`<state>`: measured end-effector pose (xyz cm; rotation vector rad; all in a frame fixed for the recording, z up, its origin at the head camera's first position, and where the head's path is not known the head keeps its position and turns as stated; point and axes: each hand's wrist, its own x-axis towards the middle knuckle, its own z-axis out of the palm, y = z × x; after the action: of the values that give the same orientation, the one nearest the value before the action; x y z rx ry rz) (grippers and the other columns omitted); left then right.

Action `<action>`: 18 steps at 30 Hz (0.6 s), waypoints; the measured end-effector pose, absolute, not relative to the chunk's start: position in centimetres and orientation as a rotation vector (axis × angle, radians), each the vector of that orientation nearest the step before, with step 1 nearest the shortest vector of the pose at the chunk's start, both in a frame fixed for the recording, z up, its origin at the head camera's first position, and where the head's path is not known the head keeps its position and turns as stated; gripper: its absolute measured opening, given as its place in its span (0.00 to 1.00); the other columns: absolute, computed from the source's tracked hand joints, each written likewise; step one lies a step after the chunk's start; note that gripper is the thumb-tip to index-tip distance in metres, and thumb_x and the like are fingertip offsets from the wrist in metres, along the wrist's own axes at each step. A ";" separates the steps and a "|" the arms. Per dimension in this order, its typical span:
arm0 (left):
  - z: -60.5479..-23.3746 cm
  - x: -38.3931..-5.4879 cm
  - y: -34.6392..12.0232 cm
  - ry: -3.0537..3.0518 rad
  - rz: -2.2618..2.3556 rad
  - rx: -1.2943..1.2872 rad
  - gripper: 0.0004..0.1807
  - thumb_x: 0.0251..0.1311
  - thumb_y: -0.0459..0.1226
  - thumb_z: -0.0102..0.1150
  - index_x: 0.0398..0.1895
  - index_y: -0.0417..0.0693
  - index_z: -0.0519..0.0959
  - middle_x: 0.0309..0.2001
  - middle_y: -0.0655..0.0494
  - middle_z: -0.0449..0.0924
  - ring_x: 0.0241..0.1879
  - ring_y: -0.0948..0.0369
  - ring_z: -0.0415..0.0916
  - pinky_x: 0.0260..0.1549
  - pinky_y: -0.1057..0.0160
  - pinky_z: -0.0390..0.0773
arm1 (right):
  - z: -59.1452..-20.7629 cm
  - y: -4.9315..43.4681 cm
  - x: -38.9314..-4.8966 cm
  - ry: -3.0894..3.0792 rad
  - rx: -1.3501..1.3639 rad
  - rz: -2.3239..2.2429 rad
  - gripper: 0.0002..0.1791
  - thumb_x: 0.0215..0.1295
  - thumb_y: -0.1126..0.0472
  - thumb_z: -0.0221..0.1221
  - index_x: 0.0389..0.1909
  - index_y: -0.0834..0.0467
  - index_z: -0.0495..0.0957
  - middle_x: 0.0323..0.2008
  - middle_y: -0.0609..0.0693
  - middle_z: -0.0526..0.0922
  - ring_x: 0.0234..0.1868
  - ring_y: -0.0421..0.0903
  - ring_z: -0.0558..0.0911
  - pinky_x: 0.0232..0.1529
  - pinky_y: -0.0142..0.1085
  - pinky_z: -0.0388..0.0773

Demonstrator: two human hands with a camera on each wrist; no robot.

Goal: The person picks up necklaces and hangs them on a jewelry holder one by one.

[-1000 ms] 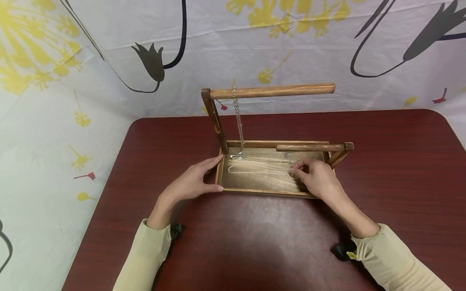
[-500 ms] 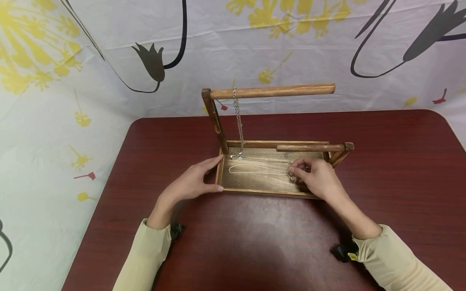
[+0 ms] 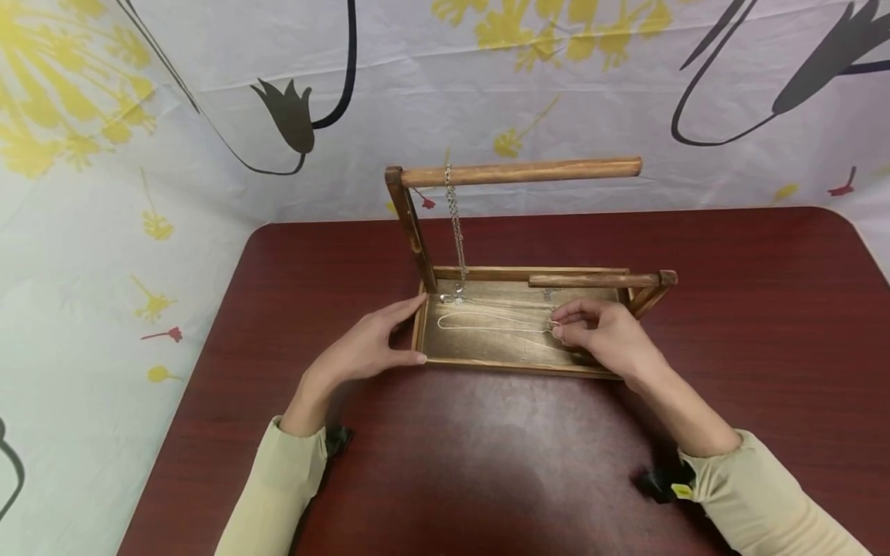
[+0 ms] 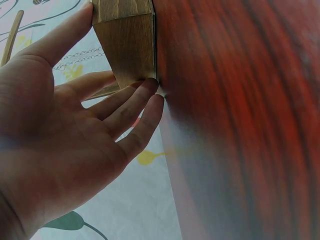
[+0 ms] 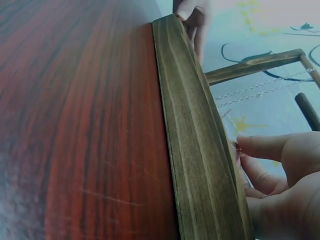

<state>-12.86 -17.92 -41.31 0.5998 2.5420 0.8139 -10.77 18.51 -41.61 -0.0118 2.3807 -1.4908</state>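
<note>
Right hand (image 3: 605, 336) has thumb and fingertips pinched on a thin pale metal chain necklace (image 3: 487, 328), mostly lying in a shallow brown wooden tray (image 3: 511, 367). Left hand (image 3: 368, 344) is spread wide, touching the tray's end. Shiny dark-red wood-grain table (image 3: 514, 463) underneath, white flower-print cloth (image 3: 396, 100) behind.

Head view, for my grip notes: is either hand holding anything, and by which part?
The right hand pinches a thin necklace by its right end, exact part too small to tell. The left hand only touches the tray at its left end.
</note>
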 end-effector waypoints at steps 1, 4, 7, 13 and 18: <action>-41.3 -12.9 -17.9 2.541 0.816 0.602 0.51 0.58 0.51 0.70 0.80 0.57 0.51 0.77 0.52 0.54 0.75 0.53 0.52 0.70 0.48 0.58 | -41.5 18.5 -10.8 2.366 -0.010 -1.496 0.15 0.65 0.60 0.65 0.50 0.62 0.81 0.40 0.55 0.86 0.36 0.39 0.82 0.36 0.33 0.79; -41.4 -12.9 -17.9 2.542 0.817 0.595 0.51 0.57 0.52 0.70 0.80 0.58 0.51 0.77 0.53 0.54 0.75 0.54 0.52 0.70 0.49 0.57 | -41.3 18.6 -10.7 2.342 -0.016 -1.516 0.16 0.63 0.61 0.66 0.50 0.62 0.81 0.42 0.55 0.87 0.37 0.38 0.83 0.36 0.32 0.79; -41.3 -12.9 -17.9 2.548 0.818 0.609 0.51 0.58 0.51 0.70 0.80 0.57 0.51 0.77 0.52 0.54 0.75 0.53 0.52 0.70 0.48 0.57 | -41.1 18.6 -10.6 2.322 -0.019 -1.553 0.16 0.63 0.61 0.67 0.50 0.63 0.82 0.43 0.55 0.87 0.38 0.39 0.84 0.37 0.32 0.80; -41.3 -12.9 -17.8 2.552 0.819 0.608 0.51 0.57 0.51 0.71 0.80 0.57 0.52 0.76 0.51 0.55 0.75 0.53 0.53 0.70 0.49 0.57 | -40.7 18.6 -10.4 2.289 -0.008 -1.629 0.16 0.64 0.59 0.67 0.49 0.64 0.82 0.41 0.52 0.88 0.40 0.39 0.85 0.40 0.32 0.80; -41.3 -12.9 -17.8 2.547 0.816 0.601 0.51 0.57 0.51 0.70 0.80 0.57 0.52 0.77 0.52 0.54 0.75 0.53 0.52 0.70 0.49 0.57 | -40.5 18.6 -10.2 2.257 -0.013 -1.673 0.18 0.65 0.59 0.66 0.50 0.66 0.81 0.41 0.52 0.88 0.40 0.37 0.85 0.42 0.30 0.80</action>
<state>-12.85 -17.84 -41.28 0.6006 2.5469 0.8162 -10.20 18.57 -40.46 -0.0128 2.2574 -1.6730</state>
